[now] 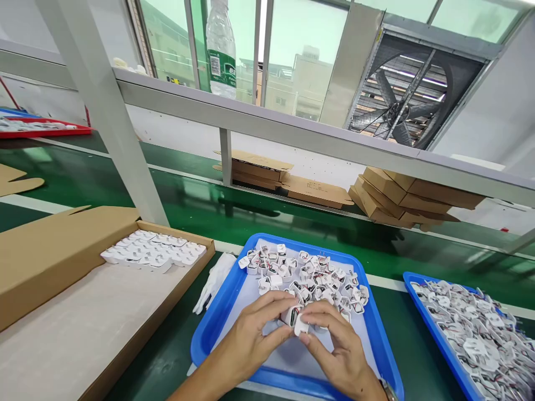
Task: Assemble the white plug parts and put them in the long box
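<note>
Over the front of a blue tray (200, 340), my left hand (261, 328) pinches a small white charger housing (288, 316) with its inside showing dark parts. Between thumb and fingers, my right hand (334, 340) grips a white cover piece (301, 325) close beside the housing. Whether the two pieces touch I cannot make out. Behind my hands, many open white charger housings (320, 278) with red and black wires lie heaped on the tray's white lining.
Left of the tray lies a white glove (215, 281), then a cardboard box (167, 312) with rows of white chargers (154, 250) at its far end. Another blue tray (434, 345) of wired parts stands right. Flattened cartons (401, 195) lie behind, under a shelf holding a bottle (221, 55).
</note>
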The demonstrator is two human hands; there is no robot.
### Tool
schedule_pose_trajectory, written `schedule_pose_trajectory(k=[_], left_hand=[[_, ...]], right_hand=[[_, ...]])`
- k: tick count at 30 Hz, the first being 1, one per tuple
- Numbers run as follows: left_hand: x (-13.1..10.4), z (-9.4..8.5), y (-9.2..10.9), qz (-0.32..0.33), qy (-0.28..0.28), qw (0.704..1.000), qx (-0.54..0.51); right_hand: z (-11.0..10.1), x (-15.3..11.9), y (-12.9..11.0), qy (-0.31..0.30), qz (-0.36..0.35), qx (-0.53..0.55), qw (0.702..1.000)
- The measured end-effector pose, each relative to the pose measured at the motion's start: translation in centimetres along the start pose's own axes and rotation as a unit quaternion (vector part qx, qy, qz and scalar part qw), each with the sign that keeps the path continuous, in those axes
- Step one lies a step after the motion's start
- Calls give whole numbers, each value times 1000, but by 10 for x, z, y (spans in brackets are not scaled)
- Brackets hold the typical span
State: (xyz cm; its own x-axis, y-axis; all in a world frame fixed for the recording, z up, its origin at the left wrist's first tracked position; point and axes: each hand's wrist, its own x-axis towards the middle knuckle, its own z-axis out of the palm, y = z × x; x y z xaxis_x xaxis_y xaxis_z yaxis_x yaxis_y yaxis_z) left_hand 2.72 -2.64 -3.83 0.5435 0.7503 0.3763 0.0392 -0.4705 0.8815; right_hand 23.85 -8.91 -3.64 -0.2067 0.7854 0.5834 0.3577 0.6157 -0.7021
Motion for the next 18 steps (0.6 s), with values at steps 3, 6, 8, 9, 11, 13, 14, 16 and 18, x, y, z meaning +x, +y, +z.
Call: schedule_pose_trajectory(k=[3, 6, 8, 9, 11, 13, 14, 16, 18], left_hand=[[-2, -3, 5, -39, -42, 998, -8], [-3, -2, 7, -48, -60, 997, -22], [-3, 1, 5, -38, -44, 998, -36], [-3, 2, 4, -35, -33, 998, -44], [-2, 6, 0, -33, -9, 998, -61], [-1, 10, -4, -34, 8, 997, -74], [0, 11, -6, -34, 13, 996, -83], [2, 12, -8, -42, 9, 993, -113], [3, 11, -7, -57, -9, 986, -159]], right_hand=[[0, -3, -1, 0, -4, -18, 1000], [-2, -4, -1, 11, -7, -36, 999], [-2, -4, -1, 5, -17, -47, 999], [-2, -4, 0, 0, -24, -51, 998], [-2, -4, 2, -5, -32, -58, 998], [0, -4, 6, -2, -31, -58, 998], [1, -4, 7, 2, -28, -55, 998], [4, -5, 9, 9, -22, -45, 999], [6, -6, 9, 10, -22, -30, 999]])
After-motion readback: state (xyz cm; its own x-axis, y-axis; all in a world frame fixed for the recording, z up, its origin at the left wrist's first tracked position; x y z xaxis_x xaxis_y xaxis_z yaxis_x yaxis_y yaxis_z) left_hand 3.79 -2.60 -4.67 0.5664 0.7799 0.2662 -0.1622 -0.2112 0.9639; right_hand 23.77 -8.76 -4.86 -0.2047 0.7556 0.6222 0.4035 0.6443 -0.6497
